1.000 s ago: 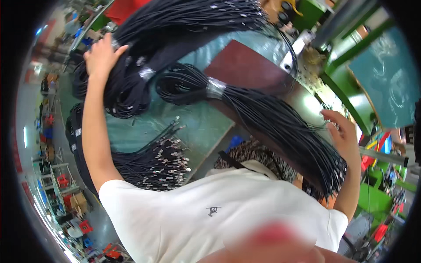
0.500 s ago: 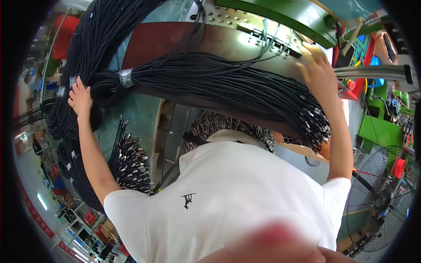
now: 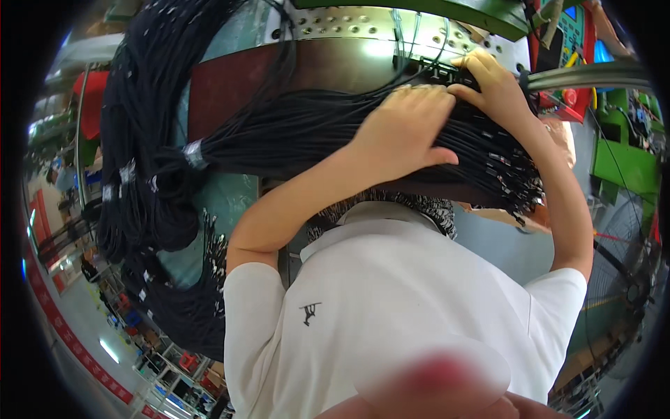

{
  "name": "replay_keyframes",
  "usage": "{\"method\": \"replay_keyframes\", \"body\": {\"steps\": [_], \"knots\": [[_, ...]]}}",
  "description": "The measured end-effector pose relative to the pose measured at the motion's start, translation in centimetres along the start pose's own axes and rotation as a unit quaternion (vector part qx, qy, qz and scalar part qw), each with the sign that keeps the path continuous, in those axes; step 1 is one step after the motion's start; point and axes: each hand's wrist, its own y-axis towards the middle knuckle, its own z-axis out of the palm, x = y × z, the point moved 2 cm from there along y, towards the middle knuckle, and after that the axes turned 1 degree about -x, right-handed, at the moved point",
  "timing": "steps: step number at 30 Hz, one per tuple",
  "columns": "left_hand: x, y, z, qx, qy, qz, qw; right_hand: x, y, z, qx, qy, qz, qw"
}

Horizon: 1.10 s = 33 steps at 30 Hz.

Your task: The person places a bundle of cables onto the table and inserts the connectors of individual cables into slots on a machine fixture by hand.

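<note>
Left hand [image 3: 403, 129], over black cables [image 3: 293, 133], has joined right hand [image 3: 497, 85] at upper right, both together; fingers half-curled, any hold indiscernible.

And here's the tied cable bundle [image 3: 279, 136], thick and black; the left hand [image 3: 405, 131] is spread over it, thumb out, whatever it grips hidden from view; just beyond the bundle, the right hand [image 3: 492, 85] bends its fingers near a dark connector fixture [image 3: 434, 68], exact contact unclear; under the bundle, a brown board [image 3: 234, 84]; farther beyond it, a drilled metal plate [image 3: 342, 26]; left of the bundle, a big heap of black cables [image 3: 143, 84]!
</note>
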Motion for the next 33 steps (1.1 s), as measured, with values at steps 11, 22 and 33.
{"method": "replay_keyframes", "body": {"steps": [11,22,33], "knots": [[4.1,-1.0,-0.4,-0.044,0.062,0.004,0.997,0.6,0.3,-1.0,-0.106,-0.141,0.005,0.984],[3.5,-0.7,-4.3,0.089,-0.194,-0.114,0.97,4.2,-2.6,-6.0,-0.084,-0.217,0.064,0.97],[-4.5,10.4,3.0,0.474,-0.428,-0.115,0.761,4.4,-24.6,-11.4,-0.08,-0.301,0.484,0.818]]}}
